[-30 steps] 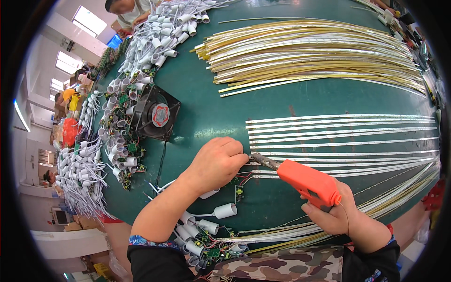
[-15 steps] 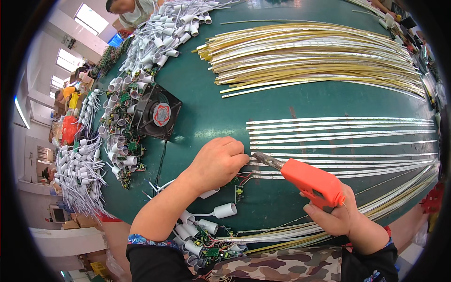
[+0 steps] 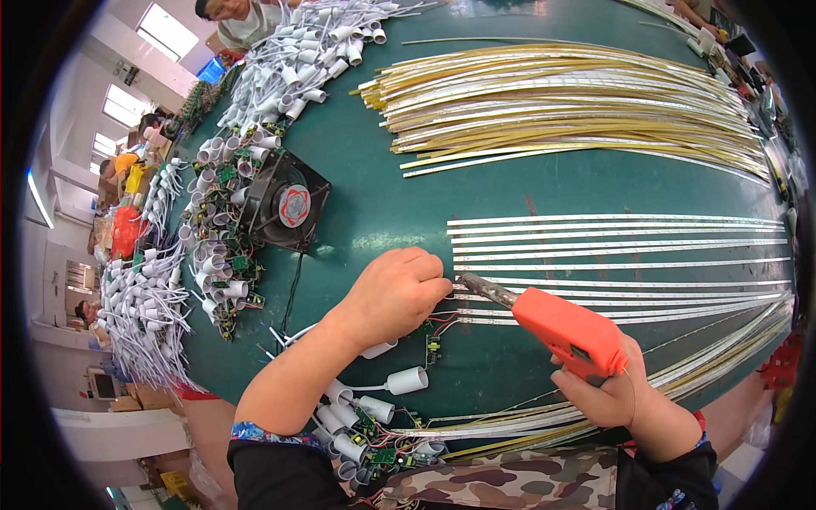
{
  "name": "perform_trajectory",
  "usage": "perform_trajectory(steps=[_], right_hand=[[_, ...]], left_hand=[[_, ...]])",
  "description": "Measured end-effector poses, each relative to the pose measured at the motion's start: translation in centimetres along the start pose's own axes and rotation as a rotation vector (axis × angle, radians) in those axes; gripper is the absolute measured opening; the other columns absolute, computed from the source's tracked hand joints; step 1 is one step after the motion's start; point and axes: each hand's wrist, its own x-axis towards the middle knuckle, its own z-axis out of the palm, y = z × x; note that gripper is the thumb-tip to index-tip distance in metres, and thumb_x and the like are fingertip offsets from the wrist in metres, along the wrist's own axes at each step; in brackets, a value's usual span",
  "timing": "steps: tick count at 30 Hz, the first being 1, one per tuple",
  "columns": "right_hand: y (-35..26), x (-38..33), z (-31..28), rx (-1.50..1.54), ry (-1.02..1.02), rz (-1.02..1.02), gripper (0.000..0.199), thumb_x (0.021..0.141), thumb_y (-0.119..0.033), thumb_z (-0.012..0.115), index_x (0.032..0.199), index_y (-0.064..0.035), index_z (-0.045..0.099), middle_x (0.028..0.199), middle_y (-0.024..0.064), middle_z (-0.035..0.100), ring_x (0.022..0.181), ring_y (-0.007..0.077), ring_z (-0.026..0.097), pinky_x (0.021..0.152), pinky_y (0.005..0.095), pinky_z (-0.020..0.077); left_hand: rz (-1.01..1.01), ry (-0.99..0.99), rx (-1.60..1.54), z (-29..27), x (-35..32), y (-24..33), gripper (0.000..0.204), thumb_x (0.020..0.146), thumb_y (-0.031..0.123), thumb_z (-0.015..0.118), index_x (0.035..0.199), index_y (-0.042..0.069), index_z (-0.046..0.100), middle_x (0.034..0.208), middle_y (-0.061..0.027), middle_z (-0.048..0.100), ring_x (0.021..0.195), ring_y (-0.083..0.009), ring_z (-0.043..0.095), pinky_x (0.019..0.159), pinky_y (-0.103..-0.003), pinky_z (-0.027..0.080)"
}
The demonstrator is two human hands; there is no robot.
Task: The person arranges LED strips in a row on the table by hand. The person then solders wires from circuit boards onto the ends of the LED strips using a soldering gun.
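Green surface [image 3: 374, 204]: your left hand [image 3: 395, 293] pinches a thin, flexible white strip [image 3: 612, 265] end; your right hand [image 3: 608, 395] grips the orange glue gun [image 3: 565, 330].

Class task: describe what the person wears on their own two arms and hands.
Both hands are bare, without gloves. The left hand has a bare forearm and a dark sleeve edged with a blue patterned band. The right hand shows a red wristband and a dark sleeve.
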Motion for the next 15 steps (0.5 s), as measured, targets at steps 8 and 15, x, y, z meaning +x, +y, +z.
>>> perform_trajectory(steps=[8,15], right_hand=[[0.22,-0.20,0.35,-0.010,0.034,0.006,0.054,0.077,-0.010,0.073,0.126,0.0006,0.055,0.095,0.0124,0.067,0.079,0.0284,0.066,0.072,0.0348,0.0523],[-0.19,-0.24,0.01,-0.091,-0.050,0.027,0.054,0.076,-0.009,0.074,0.126,-0.0005,0.055,0.103,0.0149,0.066,0.087,0.0315,0.068,0.076,0.0360,0.0527]], left_hand=[[0.007,0.002,-0.001,0.04,0.07,-0.06,0.005,0.069,0.008,0.065,0.074,0.008,0.065,0.078,-0.0043,0.055,0.080,-0.0243,0.058,0.071,-0.037,0.050],[0.015,0.005,0.006,0.06,0.02,-0.07,0.006,0.069,0.008,0.065,0.075,0.008,0.064,0.078,-0.0040,0.055,0.080,-0.0241,0.058,0.070,-0.037,0.050]])
